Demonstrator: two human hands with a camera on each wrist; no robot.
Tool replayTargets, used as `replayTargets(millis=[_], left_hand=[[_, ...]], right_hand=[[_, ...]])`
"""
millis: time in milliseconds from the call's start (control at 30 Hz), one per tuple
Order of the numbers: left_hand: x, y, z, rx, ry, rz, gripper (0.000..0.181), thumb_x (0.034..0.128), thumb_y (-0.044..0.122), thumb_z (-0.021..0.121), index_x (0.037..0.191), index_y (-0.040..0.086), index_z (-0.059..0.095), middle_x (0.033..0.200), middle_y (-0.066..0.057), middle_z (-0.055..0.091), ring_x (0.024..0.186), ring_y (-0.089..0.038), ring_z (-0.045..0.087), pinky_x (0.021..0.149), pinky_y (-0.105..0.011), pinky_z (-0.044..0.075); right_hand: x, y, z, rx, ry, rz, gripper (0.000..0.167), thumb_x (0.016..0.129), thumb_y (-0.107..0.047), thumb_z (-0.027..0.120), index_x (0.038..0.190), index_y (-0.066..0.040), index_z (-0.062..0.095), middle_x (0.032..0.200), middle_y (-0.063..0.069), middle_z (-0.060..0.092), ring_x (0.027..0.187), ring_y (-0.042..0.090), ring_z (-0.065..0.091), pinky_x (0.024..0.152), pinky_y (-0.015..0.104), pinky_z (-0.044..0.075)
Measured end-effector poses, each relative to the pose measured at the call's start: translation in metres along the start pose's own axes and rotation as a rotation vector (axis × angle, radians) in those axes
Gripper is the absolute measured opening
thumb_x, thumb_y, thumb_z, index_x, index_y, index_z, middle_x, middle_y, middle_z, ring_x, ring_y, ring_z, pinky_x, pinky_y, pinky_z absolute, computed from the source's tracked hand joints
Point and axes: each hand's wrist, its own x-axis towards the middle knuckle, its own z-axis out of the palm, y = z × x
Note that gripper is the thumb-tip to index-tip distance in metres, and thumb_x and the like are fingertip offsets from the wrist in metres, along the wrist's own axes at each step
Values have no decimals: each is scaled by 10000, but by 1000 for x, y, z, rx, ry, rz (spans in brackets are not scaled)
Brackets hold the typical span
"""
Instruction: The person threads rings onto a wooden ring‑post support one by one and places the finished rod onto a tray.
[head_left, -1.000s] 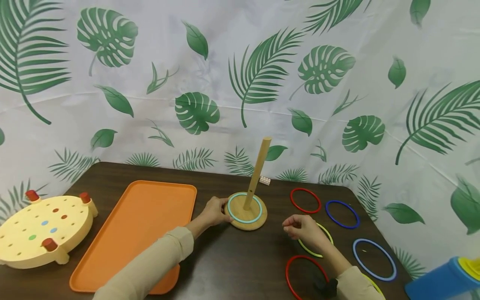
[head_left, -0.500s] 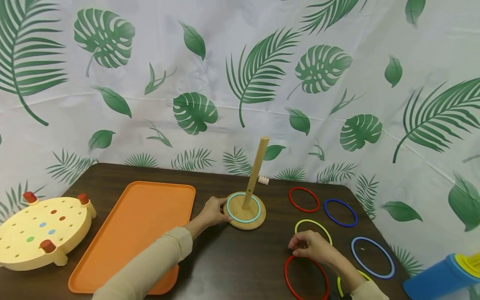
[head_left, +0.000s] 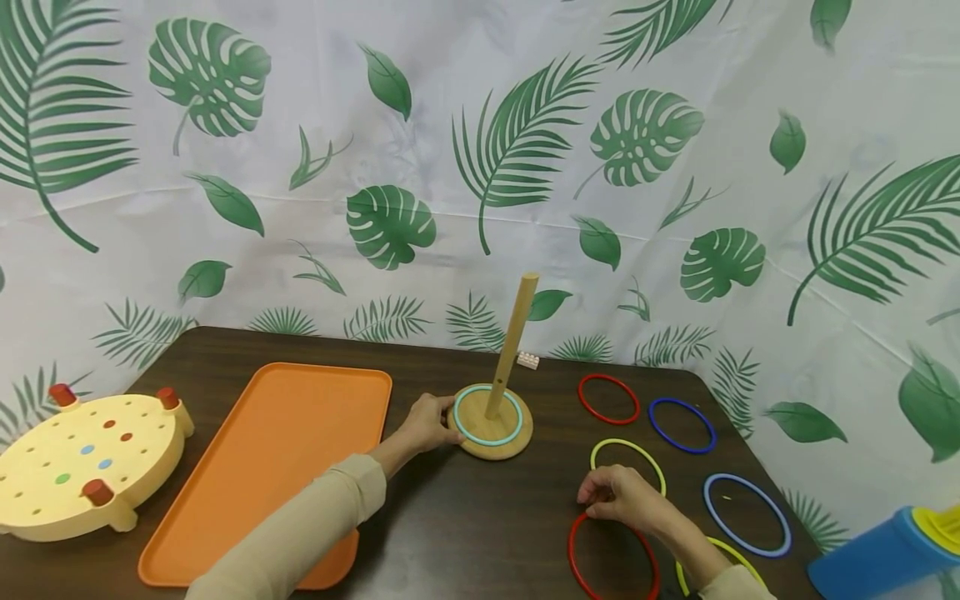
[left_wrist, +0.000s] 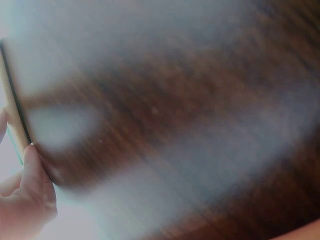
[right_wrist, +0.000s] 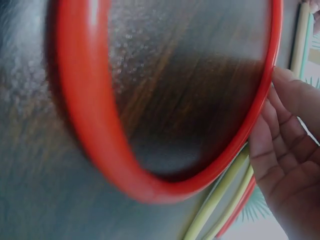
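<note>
My left hand (head_left: 431, 425) grips the left rim of a round wooden ring-toss base (head_left: 476, 452), thumb at its near side. A post (head_left: 517, 333) rises from the base, and a turquoise ring (head_left: 517, 426) lies around it. In the left wrist view, my left hand's fingers (left_wrist: 32, 167) meet the base's edge (left_wrist: 19, 127). My right hand (head_left: 622, 500) pinches the far edge of a red ring (head_left: 573, 557). The right wrist view shows that red ring (right_wrist: 150, 192) large, its rim at my thumb and fingers (right_wrist: 262, 142). A yellow ring (head_left: 626, 442) lies just beyond this hand.
On the right lie another red ring (head_left: 600, 377), a dark blue ring (head_left: 684, 402), a light blue ring (head_left: 783, 525) and a second yellow ring (head_left: 738, 557). A blue bottle (head_left: 862, 554) is at far right. Leftward are an orange tray (head_left: 300, 450) and a yellow pegged board (head_left: 45, 458).
My right hand has moved nearer, from the yellow ring to the far edge of the near red ring, and now pinches it. My left hand keeps its grip on the base.
</note>
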Motion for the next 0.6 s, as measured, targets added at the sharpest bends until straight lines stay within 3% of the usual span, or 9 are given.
replayTargets(millis=[367,600], left_hand=[[0,-1,0,9,7,-1,649,713,53,806,1285,-80,530,1114,-208,593,914,-244,615,762,-309,527],[1,-1,0,6,-1,15,652,710,43,805,1284,-89,526,1105,-203,612,910,-249,627,744,-305,534]], right_hand=[[0,5,6,-25,-14,-64,106,762,-68,749,781,-130,666,762,-79,659,700,-50,532,582,190,477],[1,3,7,-17,8,-34,86,780,-73,742,770,-110,665,741,-72,662,664,-57,519,557,190,472]])
